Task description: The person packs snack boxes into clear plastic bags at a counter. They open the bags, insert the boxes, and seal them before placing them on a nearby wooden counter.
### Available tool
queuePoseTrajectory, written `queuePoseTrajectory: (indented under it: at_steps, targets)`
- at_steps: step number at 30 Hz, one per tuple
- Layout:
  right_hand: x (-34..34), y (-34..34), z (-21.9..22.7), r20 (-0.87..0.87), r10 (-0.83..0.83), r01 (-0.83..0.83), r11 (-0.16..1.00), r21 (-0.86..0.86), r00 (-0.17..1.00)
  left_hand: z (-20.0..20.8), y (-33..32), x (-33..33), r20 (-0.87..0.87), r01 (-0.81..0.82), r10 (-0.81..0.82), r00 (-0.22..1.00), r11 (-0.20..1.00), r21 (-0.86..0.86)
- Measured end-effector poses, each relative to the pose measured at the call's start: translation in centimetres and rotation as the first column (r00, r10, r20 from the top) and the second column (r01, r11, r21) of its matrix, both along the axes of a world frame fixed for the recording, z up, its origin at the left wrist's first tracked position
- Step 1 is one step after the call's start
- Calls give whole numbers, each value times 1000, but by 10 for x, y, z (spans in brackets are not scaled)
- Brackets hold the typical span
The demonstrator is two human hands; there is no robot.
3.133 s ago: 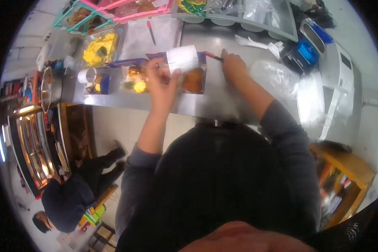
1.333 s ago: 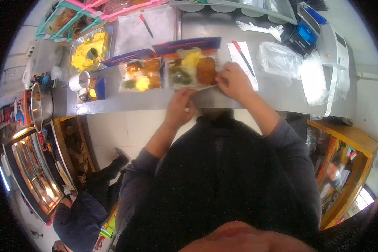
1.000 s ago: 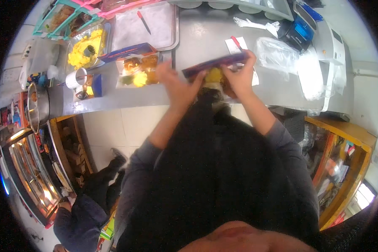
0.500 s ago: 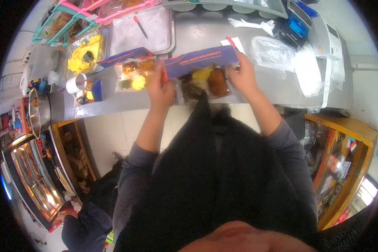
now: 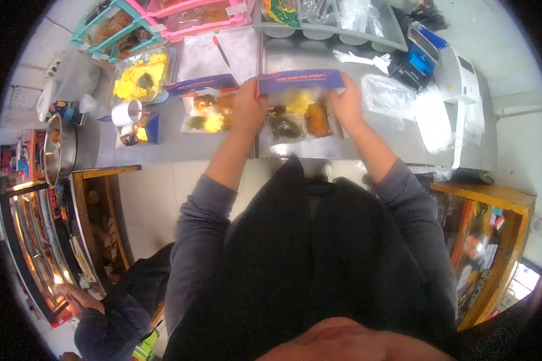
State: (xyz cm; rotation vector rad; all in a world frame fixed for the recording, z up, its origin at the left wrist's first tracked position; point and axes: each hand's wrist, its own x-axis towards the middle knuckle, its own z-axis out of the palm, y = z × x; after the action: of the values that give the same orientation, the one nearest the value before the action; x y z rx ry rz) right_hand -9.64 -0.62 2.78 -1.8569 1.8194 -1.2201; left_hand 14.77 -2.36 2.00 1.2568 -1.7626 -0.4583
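I hold a clear food tray (image 5: 296, 120) with yellow, brown and dark green portions over the steel counter (image 5: 162, 141). A dark blue paper sleeve (image 5: 301, 80) runs along the tray's far edge. My left hand (image 5: 247, 111) grips the tray's left end and the sleeve. My right hand (image 5: 345, 107) grips the right end. A second filled tray (image 5: 208, 114) with its own blue sleeve (image 5: 202, 84) lies just left of my left hand.
A container of yellow rice (image 5: 140, 77) and a white cup (image 5: 126, 112) stand at the left. Pink and teal crates (image 5: 156, 18) line the back. A red-handled knife (image 5: 221, 51) lies on a white board. Clear bags (image 5: 391, 96) and a white machine (image 5: 461, 75) are at the right. Another person (image 5: 102, 313) crouches at lower left.
The tray and its blue sleeve, lifted up off the counter a second ago, now sit lower and flatter, with both hands at its ends. Earlier a white roll was in my left hand.
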Motion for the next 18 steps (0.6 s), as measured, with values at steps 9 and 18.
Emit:
queuePoseTrajectory:
  at_steps: [9,18]
  targets:
    - [-53,14,-10,-176,510,-503,860,84,842,10,6,36,-17,416,-443,896,828,377]
    - [-53,71,-11,-76,765,-708,625,330,640,-4,71,37,536,516,-512,671,842,158]
